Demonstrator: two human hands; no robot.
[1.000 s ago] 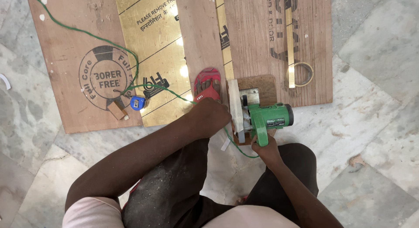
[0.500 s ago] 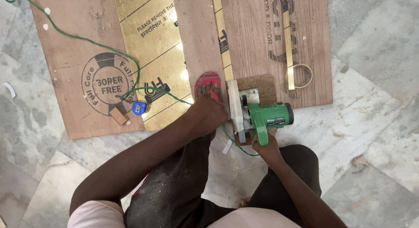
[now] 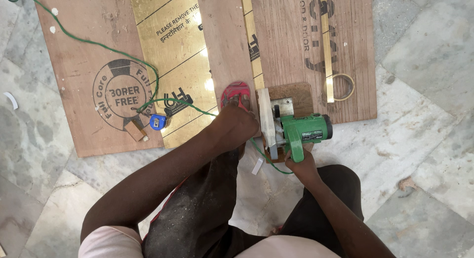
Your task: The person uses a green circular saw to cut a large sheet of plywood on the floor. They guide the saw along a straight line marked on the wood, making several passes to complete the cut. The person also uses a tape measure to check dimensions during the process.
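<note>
On the far left a large brown plywood sheet (image 3: pixel 79 65) with a round black stamp lies flat on the grey marble floor (image 3: pixel 419 154). A thin green power cord (image 3: pixel 98 44) runs across it from the upper left corner and curls down toward the saw. Near the sheet's lower edge sit a small wooden block (image 3: pixel 134 131) and, just beside it to the right, a small round blue tape measure (image 3: pixel 158 122). Next comes a shiny gold laminate sheet (image 3: pixel 173 55) with black print, lying over the plywood. No container shows anywhere in view.

A long narrow plywood strip (image 3: pixel 226 40) runs up from the middle, and a foot in a red sandal (image 3: pixel 236 92) stands on its near end. The left hand (image 3: pixel 239 127) lies just below the sandal at the near end of the strip, fingers curled and pressed down on it, beside the saw's blade guard; whether they grip anything cannot be told.

The green handheld circular saw (image 3: pixel 296 132) sits at the near edge of the boards, right of the strip. Its body is bright green plastic with a dark round end cap on the right, a pale metal blade guard on its left side and a metal base plate resting on a small square of brown board (image 3: pixel 296 92). The right hand (image 3: pixel 301 164) is clenched around the saw's handle from below.

To the right lies a second brown plywood sheet (image 3: pixel 301 35) with faded print, carrying a thin gold laminate strip (image 3: pixel 326 40) that ends in a loop.
</note>
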